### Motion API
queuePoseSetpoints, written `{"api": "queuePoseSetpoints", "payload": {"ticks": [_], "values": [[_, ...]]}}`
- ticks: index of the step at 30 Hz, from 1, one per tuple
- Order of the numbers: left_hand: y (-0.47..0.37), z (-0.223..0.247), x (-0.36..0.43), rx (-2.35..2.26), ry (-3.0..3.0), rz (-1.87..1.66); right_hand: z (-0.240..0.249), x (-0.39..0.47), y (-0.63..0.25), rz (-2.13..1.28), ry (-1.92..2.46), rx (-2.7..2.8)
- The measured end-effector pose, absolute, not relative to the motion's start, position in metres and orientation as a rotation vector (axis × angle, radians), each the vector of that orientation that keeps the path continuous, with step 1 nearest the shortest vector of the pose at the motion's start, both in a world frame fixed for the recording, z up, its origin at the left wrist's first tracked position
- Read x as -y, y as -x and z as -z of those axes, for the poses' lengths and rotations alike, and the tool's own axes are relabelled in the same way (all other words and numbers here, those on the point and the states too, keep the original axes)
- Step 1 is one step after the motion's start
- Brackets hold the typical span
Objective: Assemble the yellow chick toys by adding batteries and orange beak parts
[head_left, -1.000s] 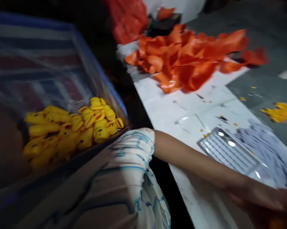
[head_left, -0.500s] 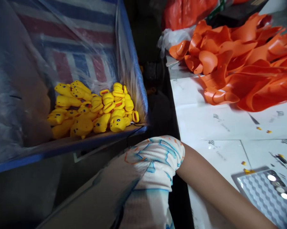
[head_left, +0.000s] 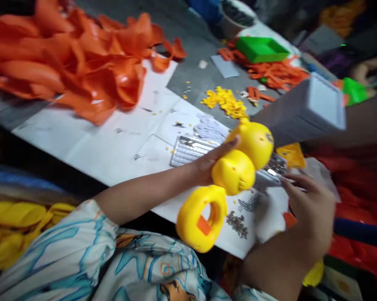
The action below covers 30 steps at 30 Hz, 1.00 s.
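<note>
My left hand (head_left: 207, 165) is closed around a yellow plastic toy figure (head_left: 234, 171). The toy has a round head with an eye mark, a rounded middle and a ring-like lower part with an orange patch inside. My right hand (head_left: 310, 205) hovers to the right of it, thumb and forefinger drawn close together; blur hides what is between them. Close to those fingertips lies a shiny container of small metal parts (head_left: 274, 165). Two piles of small screws or similar parts (head_left: 237, 223) lie on the white-covered table (head_left: 106, 138) below the toy.
Orange curved plastic pieces (head_left: 91, 71) are heaped at the back left. Small yellow pieces (head_left: 226, 101), a patterned phone (head_left: 191, 150) and a tall grey box (head_left: 304, 108) stand or lie beyond my hands. A green tray (head_left: 262, 49) rests on orange parts. Yellow toys (head_left: 15, 221) fill the lower left.
My view has swung right from the box of yellow toys to the table. Both my hands are now visible, the left with a yellow toy in it.
</note>
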<state>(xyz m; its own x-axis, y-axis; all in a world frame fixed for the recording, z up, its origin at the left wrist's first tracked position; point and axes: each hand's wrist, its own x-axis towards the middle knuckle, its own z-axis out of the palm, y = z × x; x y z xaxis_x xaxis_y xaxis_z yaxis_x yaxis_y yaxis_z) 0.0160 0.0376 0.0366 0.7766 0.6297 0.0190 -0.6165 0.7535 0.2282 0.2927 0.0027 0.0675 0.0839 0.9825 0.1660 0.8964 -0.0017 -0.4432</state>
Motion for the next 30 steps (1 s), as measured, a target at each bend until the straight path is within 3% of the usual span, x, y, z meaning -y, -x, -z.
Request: {"api": "queuePoseSetpoints", "payload": {"ticks": [9, 25, 27, 30], "values": [[-0.009, -0.041, -0.042, -0.309, -0.294, -0.764, -0.039, -0.024, -0.288, -0.315, 1.838, 1.902], [-0.008, -0.031, -0.04, -0.143, -0.429, -0.588, -0.04, -0.026, -0.277, -0.333, 1.76, 1.707], [-0.01, -0.031, -0.036, -0.156, -0.412, -0.58, -0.046, -0.018, -0.264, -0.458, 1.651, 1.613], [-0.013, -0.031, -0.026, -0.263, -0.386, -0.584, -0.056, -0.006, -0.241, -0.924, 1.317, 1.419]]}}
